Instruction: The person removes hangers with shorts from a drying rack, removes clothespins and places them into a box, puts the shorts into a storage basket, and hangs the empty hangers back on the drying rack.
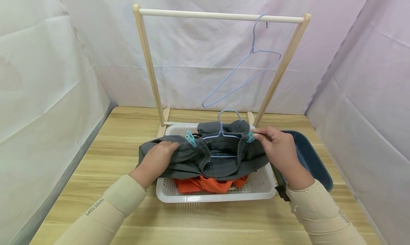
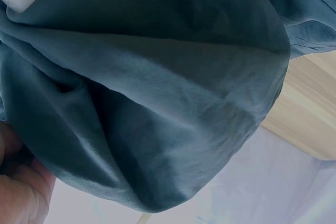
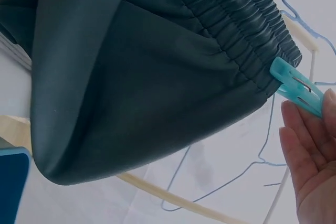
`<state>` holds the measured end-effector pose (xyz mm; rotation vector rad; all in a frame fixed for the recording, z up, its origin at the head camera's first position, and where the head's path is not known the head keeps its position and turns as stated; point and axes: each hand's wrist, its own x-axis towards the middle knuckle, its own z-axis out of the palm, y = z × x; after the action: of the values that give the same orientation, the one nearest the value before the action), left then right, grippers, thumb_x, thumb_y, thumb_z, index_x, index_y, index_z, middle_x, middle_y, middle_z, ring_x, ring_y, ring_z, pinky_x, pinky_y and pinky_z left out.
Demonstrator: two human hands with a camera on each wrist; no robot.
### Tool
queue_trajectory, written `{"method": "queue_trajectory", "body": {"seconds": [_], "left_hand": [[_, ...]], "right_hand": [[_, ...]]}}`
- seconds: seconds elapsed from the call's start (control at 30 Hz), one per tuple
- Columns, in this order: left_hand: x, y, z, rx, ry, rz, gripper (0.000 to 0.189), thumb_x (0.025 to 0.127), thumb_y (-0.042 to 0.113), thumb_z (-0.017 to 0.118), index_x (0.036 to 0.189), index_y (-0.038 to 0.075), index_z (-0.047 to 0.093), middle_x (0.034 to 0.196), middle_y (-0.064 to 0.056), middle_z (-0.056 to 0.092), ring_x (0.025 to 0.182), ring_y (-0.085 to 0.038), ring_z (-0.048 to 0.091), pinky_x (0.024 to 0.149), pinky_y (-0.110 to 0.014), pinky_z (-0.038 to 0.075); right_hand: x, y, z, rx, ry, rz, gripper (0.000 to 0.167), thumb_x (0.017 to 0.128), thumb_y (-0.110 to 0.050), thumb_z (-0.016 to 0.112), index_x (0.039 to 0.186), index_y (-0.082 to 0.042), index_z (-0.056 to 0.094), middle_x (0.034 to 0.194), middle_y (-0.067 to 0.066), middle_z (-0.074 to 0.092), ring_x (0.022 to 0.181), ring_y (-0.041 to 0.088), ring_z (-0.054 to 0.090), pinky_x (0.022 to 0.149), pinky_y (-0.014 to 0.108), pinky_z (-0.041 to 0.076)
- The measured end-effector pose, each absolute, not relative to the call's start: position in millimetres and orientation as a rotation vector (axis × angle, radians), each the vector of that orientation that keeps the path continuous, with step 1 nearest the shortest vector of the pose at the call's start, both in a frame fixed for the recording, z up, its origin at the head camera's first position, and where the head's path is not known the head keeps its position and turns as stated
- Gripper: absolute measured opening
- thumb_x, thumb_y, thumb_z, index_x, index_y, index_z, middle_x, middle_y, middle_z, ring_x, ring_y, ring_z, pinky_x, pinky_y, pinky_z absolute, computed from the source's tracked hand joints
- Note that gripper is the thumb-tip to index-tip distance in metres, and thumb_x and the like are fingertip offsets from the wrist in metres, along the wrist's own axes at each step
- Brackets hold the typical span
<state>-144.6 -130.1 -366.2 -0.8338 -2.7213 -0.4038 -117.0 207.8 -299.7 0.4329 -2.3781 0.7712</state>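
A dark grey garment with an elastic waistband (image 1: 221,172), trousers or shorts, lies spread over a white basket (image 1: 216,198). Its waistband is around a blue wire hanger (image 1: 221,133) whose hook stands up. Two teal clothespins are on the waistband, the left clothespin (image 1: 191,139) and the right clothespin (image 3: 299,86). My left hand (image 1: 158,157) grips the garment's left part, its fingers partly hidden by cloth in the left wrist view. With thumb and fingers, my right hand (image 1: 277,147) pinches the end of the right clothespin.
Behind the basket stands a wooden rack with a white rail (image 1: 198,14). Another blue hanger (image 1: 230,81) hangs from it. Orange cloth (image 1: 205,185) and a rolled dark cloth (image 1: 211,127) are in the basket. A dark blue tray (image 1: 310,159) lies at the right.
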Motion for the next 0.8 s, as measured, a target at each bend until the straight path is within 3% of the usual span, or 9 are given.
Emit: {"method": "queue_trajectory", "body": {"seconds": [0.33,0.63,0.8], "left_hand": [[-144.4,-129.3,-366.6,-0.835,-2.716,-0.402,0.021,0.088,-0.011,0.059,0.106,-0.002,0.065,0.092,-0.015,0.067,0.089,-0.028,0.066,0.075,-0.039,0.057],[-144.1,-130.1,-366.7,-0.832,-2.716,-0.398,0.022,0.088,-0.01,0.059,0.108,-0.003,0.065,0.093,-0.016,0.067,0.09,-0.03,0.066,0.075,-0.04,0.057],[-144.1,-131.3,-367.6,-0.838,-2.712,-0.396,0.022,0.088,-0.01,0.059,0.108,-0.003,0.064,0.092,-0.016,0.067,0.089,-0.03,0.066,0.075,-0.039,0.057]], "right_hand": [[-115.2,206.3,-291.7,0.509,-2.333,0.673,0.013,0.079,-0.002,0.075,0.091,-0.006,0.075,0.078,0.008,0.073,0.043,0.001,0.035,0.044,0.015,0.027],[-114.0,208.0,-280.8,0.519,-2.333,0.659,0.017,0.08,-0.005,0.075,0.097,-0.004,0.074,0.071,0.007,0.069,0.041,0.005,0.031,0.042,0.02,0.028],[-111.5,215.9,-280.8,0.39,-2.439,0.675,0.027,0.081,-0.006,0.075,0.106,0.003,0.069,0.085,0.017,0.071,0.062,0.026,0.066,0.049,0.031,0.045]]}}
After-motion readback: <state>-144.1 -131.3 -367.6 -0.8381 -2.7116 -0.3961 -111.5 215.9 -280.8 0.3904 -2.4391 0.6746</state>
